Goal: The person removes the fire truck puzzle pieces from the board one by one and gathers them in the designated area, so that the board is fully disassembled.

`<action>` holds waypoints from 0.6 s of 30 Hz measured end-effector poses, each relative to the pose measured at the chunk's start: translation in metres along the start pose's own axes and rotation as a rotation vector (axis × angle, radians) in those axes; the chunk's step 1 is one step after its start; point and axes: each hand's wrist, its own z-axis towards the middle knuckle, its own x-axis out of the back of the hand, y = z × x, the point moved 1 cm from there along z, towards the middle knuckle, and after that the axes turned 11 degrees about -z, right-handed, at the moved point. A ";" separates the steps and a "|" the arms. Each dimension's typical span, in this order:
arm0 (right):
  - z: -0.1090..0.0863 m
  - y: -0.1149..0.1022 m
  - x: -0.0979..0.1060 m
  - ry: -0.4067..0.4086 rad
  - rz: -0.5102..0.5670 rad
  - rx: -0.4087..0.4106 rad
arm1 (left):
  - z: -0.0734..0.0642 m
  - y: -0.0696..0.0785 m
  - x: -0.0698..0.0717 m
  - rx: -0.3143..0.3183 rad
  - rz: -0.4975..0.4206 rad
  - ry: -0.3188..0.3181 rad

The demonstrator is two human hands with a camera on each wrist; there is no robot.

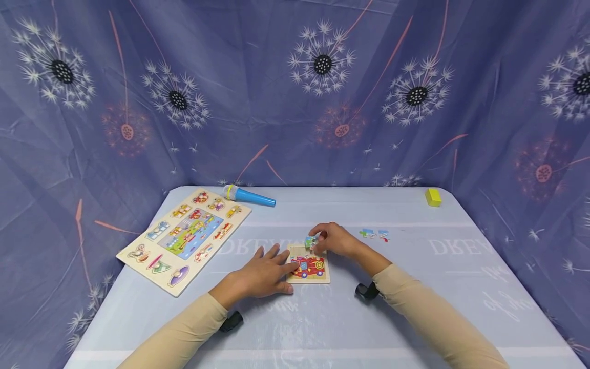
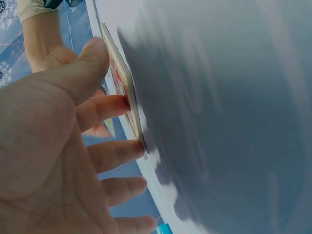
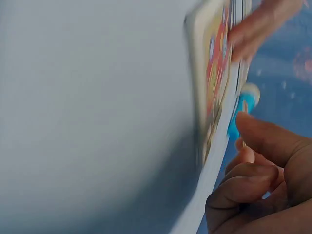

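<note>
A small wooden jigsaw board (image 1: 308,281) with a red vehicle picture lies on the table, part of its upper area bare. My left hand (image 1: 262,274) has its fingers spread at the board's left side, the index finger reaching over the picture. In the left wrist view the fingertips (image 2: 134,148) are right at the board's edge. Above the board's top edge, my right hand (image 1: 337,240) pinches a green and blue jigsaw piece (image 1: 310,242) between thumb and fingers. The right wrist view shows this piece almost edge-on, with the board (image 3: 197,73) beyond the fingers.
Loose jigsaw pieces (image 1: 367,233) lie right of my right hand. At the left is a large wooden picture puzzle (image 1: 177,289), with a blue toy microphone (image 1: 253,197) behind it. A yellow block (image 1: 433,197) stands at the back right. Patterned curtains (image 1: 258,102) border the table.
</note>
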 end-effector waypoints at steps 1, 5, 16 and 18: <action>-0.002 0.006 0.007 0.010 -0.001 0.003 | 0.000 0.000 0.001 -0.003 0.000 0.004; -0.010 0.033 0.037 0.034 0.014 -0.044 | 0.000 0.000 0.000 -0.023 0.003 0.019; -0.010 0.080 0.079 0.047 0.002 -0.171 | 0.001 0.000 0.002 -0.006 0.003 0.012; -0.010 0.080 0.076 0.044 -0.003 -0.163 | -0.001 0.000 0.001 0.001 0.005 0.009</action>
